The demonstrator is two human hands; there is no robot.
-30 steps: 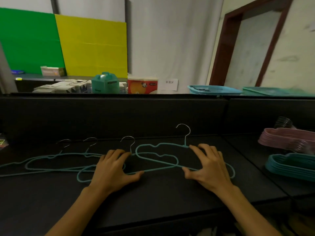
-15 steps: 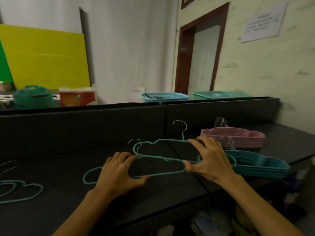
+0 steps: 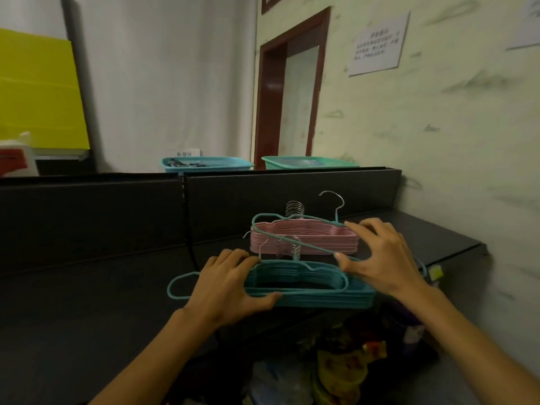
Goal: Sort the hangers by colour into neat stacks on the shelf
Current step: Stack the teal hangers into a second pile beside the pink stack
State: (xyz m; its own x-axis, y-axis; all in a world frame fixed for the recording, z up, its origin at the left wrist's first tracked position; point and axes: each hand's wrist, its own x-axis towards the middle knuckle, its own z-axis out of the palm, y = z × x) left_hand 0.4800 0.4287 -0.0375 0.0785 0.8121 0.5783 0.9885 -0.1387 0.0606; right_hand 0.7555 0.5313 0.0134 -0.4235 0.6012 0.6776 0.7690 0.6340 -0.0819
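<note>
Thin teal hangers, light, springy, snag-prone: right hand pinches one bar, left hand curls around another atop teal stack.

A teal stack sits at the shelf's front edge, a pink stack just behind it, and two loose teal hangers are held tilted above both.
</note>
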